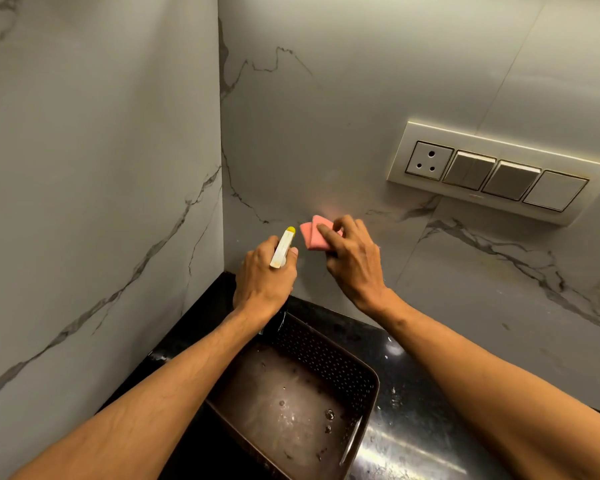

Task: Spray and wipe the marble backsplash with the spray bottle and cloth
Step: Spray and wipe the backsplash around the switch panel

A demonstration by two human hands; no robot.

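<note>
- Left hand point(264, 275), just left of the frame's centre, is clenched round the neck of a plastic spray bottle point(283, 249) with a white head and a yellow nozzle tip; the nozzle points up and away toward the wall, and the dark body below is mostly hidden by the hand.
- Right hand point(352, 258), just right of centre, grips a small folded pink cloth point(314, 235) with curled fingers, index finger laid over its top.
- Nozzle and pink cloth sit close together, with a narrow gap between them.
- The cloth is held up at the white, grey-veined marble backsplash point(326, 116), low on the wall near the corner; a faint pink glow shows on the stone just above it. Whether it presses on the marble cannot be told for sure.
- Below the hands, in the lower centre, a brown plastic basket point(326, 355) with perforated walls stands on the glossy black stone tabletop point(413, 393), water drops on its floor.
- At right of the frame, a cream switch plate point(492, 174) with one round-pin socket and three rocker switches is set into the backsplash.
</note>
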